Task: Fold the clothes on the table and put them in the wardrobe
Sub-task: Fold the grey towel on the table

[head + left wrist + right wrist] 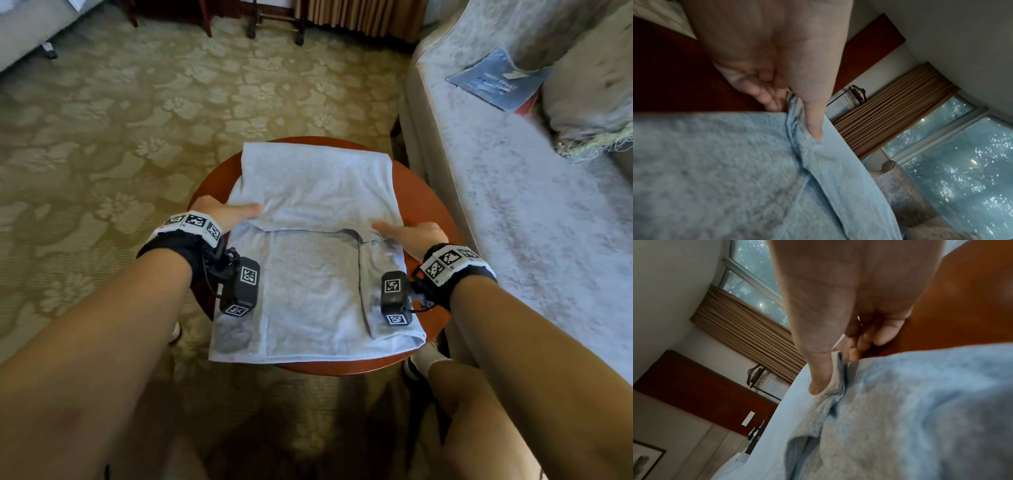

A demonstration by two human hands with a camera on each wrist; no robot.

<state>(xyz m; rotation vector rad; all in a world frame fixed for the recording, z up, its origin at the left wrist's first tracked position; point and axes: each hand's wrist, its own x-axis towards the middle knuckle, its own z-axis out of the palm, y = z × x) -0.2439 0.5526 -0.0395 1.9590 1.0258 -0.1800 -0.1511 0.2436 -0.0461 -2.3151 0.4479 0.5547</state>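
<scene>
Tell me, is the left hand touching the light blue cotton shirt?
Touching. The left wrist view shows the left hand pinching a fold of the light blue cotton shirt.

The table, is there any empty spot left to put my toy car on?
Only thin strips. The light blue garment covers most of the round red table. Bare wood shows as a crescent along the right rim beside the sofa, and a smaller sliver by the left hand. The middle is crowded: both the left and right hand pinch the cloth.

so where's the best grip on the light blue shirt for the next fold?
Probably the two ends of the folded edge across the light blue shirt, from its left and right sides. The left hand and right hand pinch it there, thumbs on top, fingers beneath.
</scene>
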